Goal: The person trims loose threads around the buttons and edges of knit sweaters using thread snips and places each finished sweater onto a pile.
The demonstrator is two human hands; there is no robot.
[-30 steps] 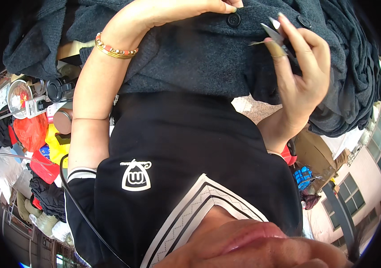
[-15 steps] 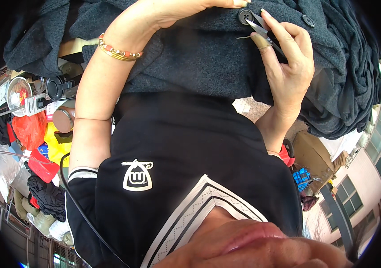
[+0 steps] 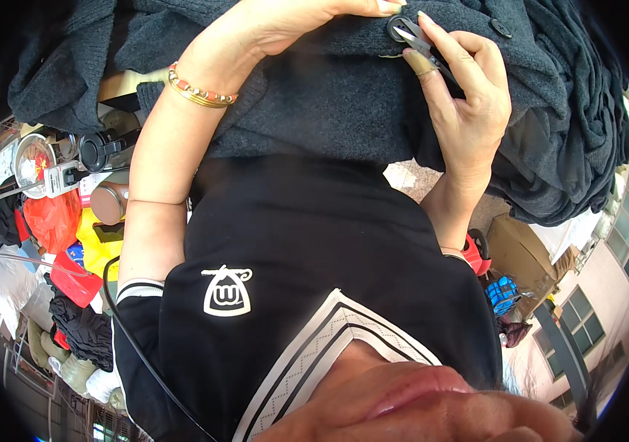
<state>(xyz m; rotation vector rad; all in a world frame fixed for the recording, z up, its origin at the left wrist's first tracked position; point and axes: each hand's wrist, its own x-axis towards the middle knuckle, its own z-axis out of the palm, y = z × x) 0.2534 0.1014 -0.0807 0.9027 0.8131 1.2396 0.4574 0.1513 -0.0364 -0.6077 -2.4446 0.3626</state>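
Shifted up onto the button (image 3: 397, 28), right hand (image 3: 469, 110) fingers pinch small scissors (image 3: 421, 46) — left hand (image 3: 292, 26) grips dark-grey knit garment (image 3: 329, 103).

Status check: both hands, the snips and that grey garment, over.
Left hand pinching grey knit garment beside a dark button. Right hand gripping small snips, blades at that button. Nothing blocking.

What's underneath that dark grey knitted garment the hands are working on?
The grey knitted garment lies over the person's black shirt, which shows below it. The right hand holds small snips at a button. Whatever lies beneath the garment's folds is covered.
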